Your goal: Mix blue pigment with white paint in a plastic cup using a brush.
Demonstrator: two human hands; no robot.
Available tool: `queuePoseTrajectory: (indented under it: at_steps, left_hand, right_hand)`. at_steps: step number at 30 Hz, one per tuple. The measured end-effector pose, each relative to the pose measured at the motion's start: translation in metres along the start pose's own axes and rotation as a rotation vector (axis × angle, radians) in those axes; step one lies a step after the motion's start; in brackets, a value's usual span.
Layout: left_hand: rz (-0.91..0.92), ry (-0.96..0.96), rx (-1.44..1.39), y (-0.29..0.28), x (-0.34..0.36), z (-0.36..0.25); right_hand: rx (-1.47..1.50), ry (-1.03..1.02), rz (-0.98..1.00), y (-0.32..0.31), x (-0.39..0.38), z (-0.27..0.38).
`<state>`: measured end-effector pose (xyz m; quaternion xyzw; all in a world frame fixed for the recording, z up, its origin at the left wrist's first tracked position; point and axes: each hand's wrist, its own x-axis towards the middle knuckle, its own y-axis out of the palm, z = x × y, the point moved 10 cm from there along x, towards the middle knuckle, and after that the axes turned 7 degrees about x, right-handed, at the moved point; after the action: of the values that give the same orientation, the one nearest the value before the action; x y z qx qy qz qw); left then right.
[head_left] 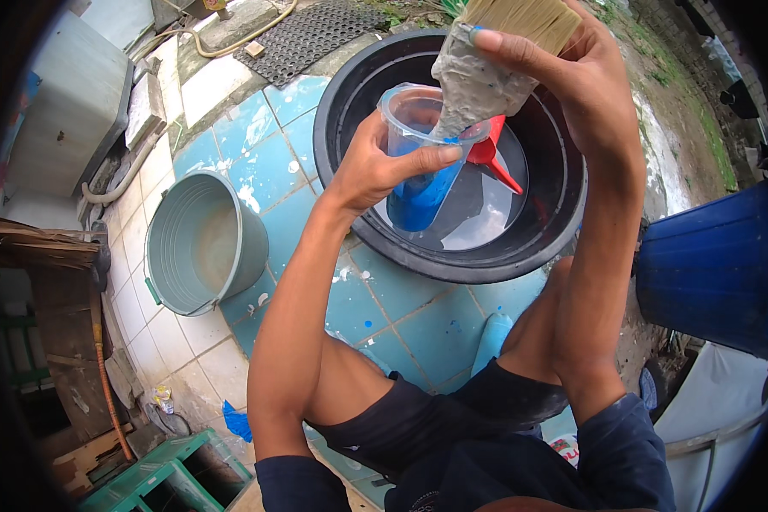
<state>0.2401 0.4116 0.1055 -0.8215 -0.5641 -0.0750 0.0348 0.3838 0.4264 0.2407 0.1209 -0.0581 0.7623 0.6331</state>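
My left hand [375, 166] is closed around a clear plastic cup [411, 111] with blue paint [418, 205] in its lower part. In my right hand [593, 85] is a wide paintbrush [486, 81], its pale bristles pointing up. Whitish, crusted paint coats the brush below the bristles. Its narrow lower end is at the cup's mouth, with a blue spot near it. Both are held above a large black basin [337, 128] with some shallow water in it. Beyond the cup, a red plastic dipper [491, 154] shows in the basin, partly hidden by the cup and brush.
A grey-green bucket [252, 243] stands to the left on paint-spattered blue tiles [358, 299]. At the right is a large blue container [708, 269]. A black perforated mat [311, 43] lies beyond, and a green crate [175, 469] sits at lower left.
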Motion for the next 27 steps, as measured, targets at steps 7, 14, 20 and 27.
queuePoseTrajectory:
  at_steps: [7,14,20,27]
  left_hand:
    - [0.138,-0.004,-0.023,0.016,-0.001,-0.006]
    - [0.142,-0.040,-0.251,0.019,-0.006,0.000]
    - [0.160,-0.027,-0.260,0.024,-0.004,-0.004]
    - [0.148,-0.023,-0.195,0.017,-0.002,-0.007]
  right_hand:
    - [0.139,-0.191,-0.036,-0.022,0.011,-0.001]
    - [0.017,0.064,0.264,0.031,-0.005,-0.026]
    - [-0.267,0.007,0.371,0.049,-0.015,-0.001]
    - [-0.567,-0.230,0.189,0.047,-0.030,0.046]
